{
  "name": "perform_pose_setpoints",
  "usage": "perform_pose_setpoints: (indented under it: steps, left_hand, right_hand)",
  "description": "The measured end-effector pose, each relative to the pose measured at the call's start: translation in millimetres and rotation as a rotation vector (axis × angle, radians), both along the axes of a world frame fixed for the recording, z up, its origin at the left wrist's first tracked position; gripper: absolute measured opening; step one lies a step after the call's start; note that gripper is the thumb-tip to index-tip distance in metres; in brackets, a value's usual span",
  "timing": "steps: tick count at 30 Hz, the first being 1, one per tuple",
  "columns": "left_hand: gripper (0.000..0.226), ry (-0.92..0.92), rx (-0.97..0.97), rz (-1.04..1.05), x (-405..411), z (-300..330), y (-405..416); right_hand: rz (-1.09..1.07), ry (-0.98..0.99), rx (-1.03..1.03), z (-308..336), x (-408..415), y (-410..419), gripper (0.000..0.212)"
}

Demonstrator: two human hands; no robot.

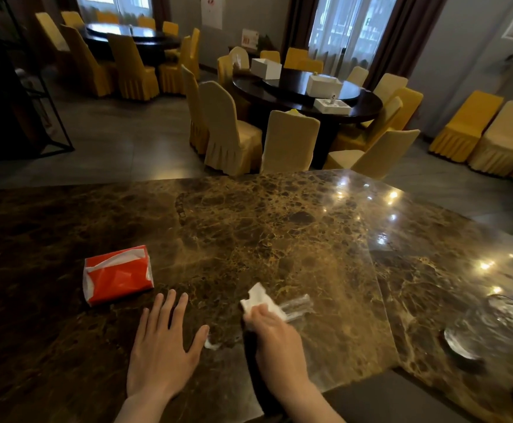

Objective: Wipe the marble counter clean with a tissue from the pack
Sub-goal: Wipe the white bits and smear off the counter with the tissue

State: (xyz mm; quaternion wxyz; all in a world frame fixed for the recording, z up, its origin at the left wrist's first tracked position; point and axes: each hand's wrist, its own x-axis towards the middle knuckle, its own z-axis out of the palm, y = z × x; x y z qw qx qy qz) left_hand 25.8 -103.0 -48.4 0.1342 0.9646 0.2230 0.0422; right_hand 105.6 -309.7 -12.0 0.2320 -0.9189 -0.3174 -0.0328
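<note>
The right hand [272,331] is closed around a crumpled white tissue [260,299], pressing it on the marble counter [279,227]. The left hand [160,346] lies open and flat, fingers spread, just near the red tissue pack [117,274]. The tissue's right edge is motion-blurred. The counter is glossy brown veined stone; the pack is soft plastic, torn open.

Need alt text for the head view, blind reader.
The right hand presses a crumpled white tissue on a brown marble counter, while the left hand lies flat, fingers spread. A red tissue pack sits left of both; a dining room with yellow-covered chairs lies beyond.
</note>
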Motion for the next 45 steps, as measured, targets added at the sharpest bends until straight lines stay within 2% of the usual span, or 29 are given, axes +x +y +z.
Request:
perform_pose_setpoints:
  steps: [3, 7, 10, 13, 17, 21, 25, 29, 34, 38, 45]
  left_hand:
    - [0.086, -0.002, -0.024, -0.007, -2, 3, 1]
    - [0.081, -0.025, -0.079, -0.014, -6, 7, 2]
    - [0.077, -0.048, -0.066, 0.017, -13, 8, 9]
    - [0.078, -0.042, -0.054, 0.059, -23, 6, 20]
    - [0.080, -0.026, -0.035, 0.062, -25, 4, 19]
    - [0.076, -0.020, -0.020, 0.052, -25, -1, 22]
    - [0.078, -0.009, -0.009, 0.064, -24, -3, 23]
    - [0.085, 0.002, 0.005, 0.069, -25, -5, 24]
    - [0.088, -0.010, -0.004, 0.078, -25, -5, 23]
    - [0.086, 0.005, 0.044, 0.070, -24, -6, 21]
    - [0.085, 0.079, 0.087, 0.067, -22, -4, 21]
  right_hand:
    - [0.073, 0.009, -0.037, 4, 3, -5, 0.028]
    - [-0.170, 0.029, 0.023, 10, 16, -15, 0.031]
    - [-0.190, 0.004, 0.038, 10, 12, -12, 0.035]
    - [-0.134, 0.031, 0.142, 11, 3, -1, 0.041]
    - [0.106, 0.051, 0.257, 16, -23, 29, 0.042]
    - [0.270, 0.029, 0.084, 2, -42, 55, 0.046]
    - [0.351, -0.114, -0.128, -2, -48, 58, 0.047]
    - [0.237, -0.060, -0.124, -2, -36, 45, 0.052]
    - [-0.031, 0.006, -0.209, 4, 10, -6, 0.059]
    - [-0.098, 0.069, -0.253, 4, 20, -17, 0.060]
    - [0.181, 0.150, -0.264, -3, -32, 41, 0.072]
